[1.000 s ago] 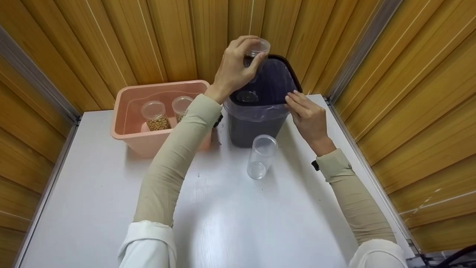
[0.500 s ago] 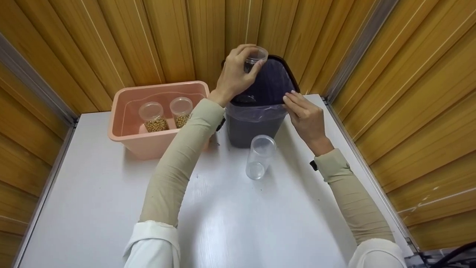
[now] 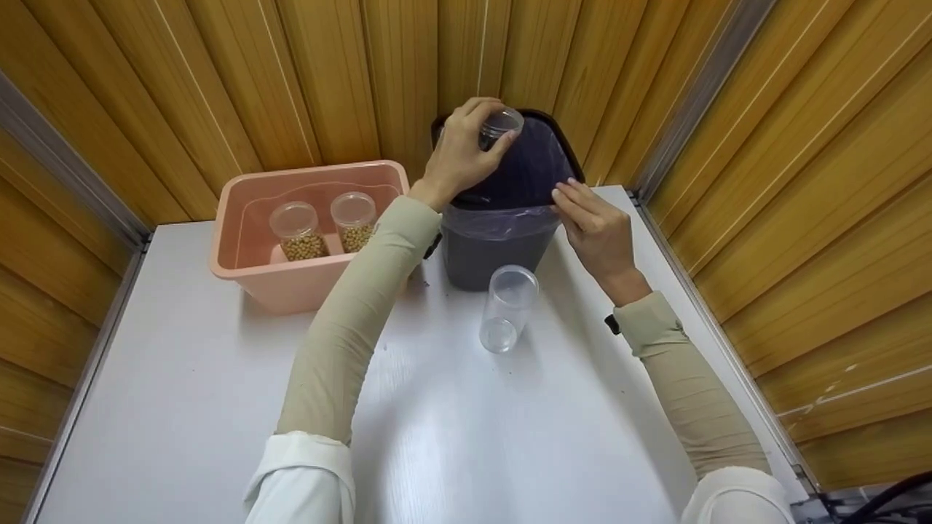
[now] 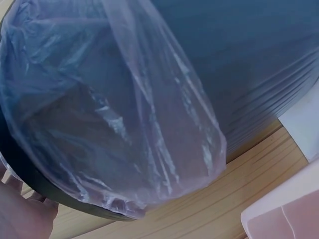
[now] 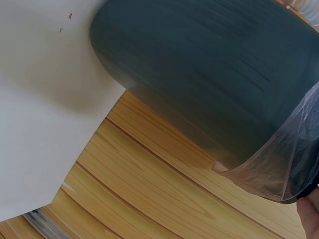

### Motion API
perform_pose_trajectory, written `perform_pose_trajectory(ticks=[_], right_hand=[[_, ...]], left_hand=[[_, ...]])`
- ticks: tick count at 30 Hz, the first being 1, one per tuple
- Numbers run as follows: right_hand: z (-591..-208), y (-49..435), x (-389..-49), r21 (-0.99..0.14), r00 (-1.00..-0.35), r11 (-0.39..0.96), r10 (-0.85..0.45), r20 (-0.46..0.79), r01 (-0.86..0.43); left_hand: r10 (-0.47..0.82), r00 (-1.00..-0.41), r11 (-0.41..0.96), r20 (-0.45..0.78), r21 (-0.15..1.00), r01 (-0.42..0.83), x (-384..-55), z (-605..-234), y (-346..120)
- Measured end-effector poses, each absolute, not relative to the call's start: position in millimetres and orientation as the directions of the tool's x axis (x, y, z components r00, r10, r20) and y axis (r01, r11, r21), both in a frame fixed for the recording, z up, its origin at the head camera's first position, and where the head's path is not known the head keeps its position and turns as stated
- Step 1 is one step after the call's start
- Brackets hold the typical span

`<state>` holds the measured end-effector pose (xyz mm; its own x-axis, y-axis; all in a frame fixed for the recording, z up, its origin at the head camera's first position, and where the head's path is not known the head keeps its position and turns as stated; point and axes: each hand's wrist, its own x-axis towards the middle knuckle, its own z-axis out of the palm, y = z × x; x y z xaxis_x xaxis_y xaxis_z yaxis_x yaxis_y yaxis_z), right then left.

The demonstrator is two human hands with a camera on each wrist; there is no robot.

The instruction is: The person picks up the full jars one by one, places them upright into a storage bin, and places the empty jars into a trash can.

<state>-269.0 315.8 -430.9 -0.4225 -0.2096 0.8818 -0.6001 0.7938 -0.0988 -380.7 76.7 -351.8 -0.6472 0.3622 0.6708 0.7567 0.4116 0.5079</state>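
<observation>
My left hand (image 3: 466,149) grips a clear plastic jar (image 3: 507,122) near its rim, over the opening of the trash bin (image 3: 495,251). The jar's lower part is hidden by the hand and the bin's dark inside. A thin translucent liner (image 3: 499,224) is folded over the bin's rim. At the near right corner of that rim, my right hand (image 3: 601,233) holds the edge, fingertips on the liner; its thumb is mostly hidden in the head view. Another clear jar (image 3: 510,309) stands in front of the bin. The left wrist view shows part of the left hand (image 4: 22,214) beside the rim.
Left of the bin is a pink plastic tub (image 3: 291,273). Two lidded jars of yellowish beans, a left jar (image 3: 302,236) and a right jar (image 3: 354,225), stand in it. Wood-pattern walls (image 3: 342,73) enclose the white table (image 3: 451,437) at the back and sides.
My left hand has lowered with the jar toward the bin's opening, and less of the jar shows. The right hand stays at the rim.
</observation>
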Motion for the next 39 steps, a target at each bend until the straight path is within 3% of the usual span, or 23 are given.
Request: perform_pose_trajectory(ticks=[15,39], right_hand=[[-428,314,-271,-0.089,-0.417,0.792,-0.218,0.882,-0.603],[-426,310,-275,-0.106,-0.418,0.772,-0.218,0.882,-0.627]], left_hand=[[0.393,-0.697,0.494,0.6,0.501,0.71,-383,-352,72],[0.432,-0.721,0.593,0.542,0.431,0.68,-366,-348,59]])
